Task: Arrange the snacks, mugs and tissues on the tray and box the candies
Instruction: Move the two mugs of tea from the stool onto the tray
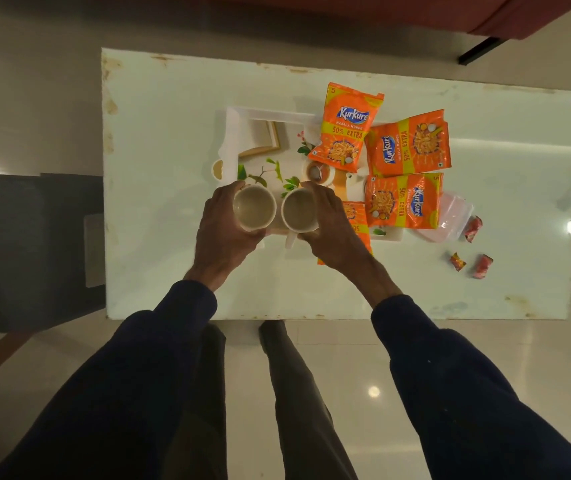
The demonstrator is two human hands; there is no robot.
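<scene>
Left hand (221,233) grips the left mug (254,207), right hand (329,226) grips the right mug (298,211). Snack packets (344,129) lie at two o'clock from them.

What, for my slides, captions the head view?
Left hand holds one white ceramic mug, right hand another mug, at the white tray beside orange snack packets and loose red candies.

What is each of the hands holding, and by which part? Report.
The left hand grips the left mug round its side wall; right hand grips the right mug likewise.
</scene>
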